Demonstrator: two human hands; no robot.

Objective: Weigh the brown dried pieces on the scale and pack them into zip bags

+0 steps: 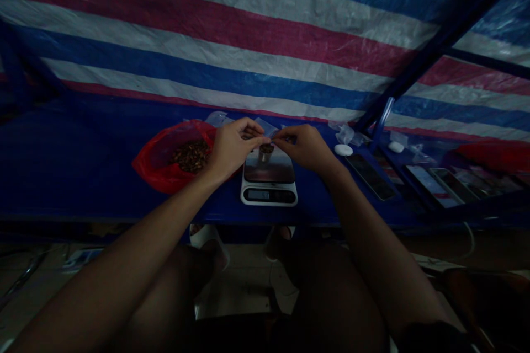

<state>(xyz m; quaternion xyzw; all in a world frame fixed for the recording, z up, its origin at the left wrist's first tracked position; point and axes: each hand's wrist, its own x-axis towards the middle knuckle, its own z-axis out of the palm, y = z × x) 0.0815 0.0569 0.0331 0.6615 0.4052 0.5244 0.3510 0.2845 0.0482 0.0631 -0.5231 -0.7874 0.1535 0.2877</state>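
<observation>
My left hand [236,143] and my right hand [304,146] meet over a small kitchen scale [269,194], thumbs and fingers closed in a pinch. Between them shows the edge of a clear plastic bag [267,125], which both appear to grip; the dim light blurs the exact hold. Just below the thumbs, a small metal-looking cup [265,154] with brown pieces in it stands on the scale's plate. The lit display's digits are too faint to read. Left of the scale, an open red plastic bag [155,168] holds many brown nut-like pieces [190,155], partly behind my left wrist.
On the blue tabletop [83,165] at right lie a white rounded case [343,150], a dark phone [370,176] and crumpled clear bags [348,135]. Farther right are another white case [396,146] and more phones [433,185]. A striped tarp [248,38] hangs behind, beside a blue metal post [439,47].
</observation>
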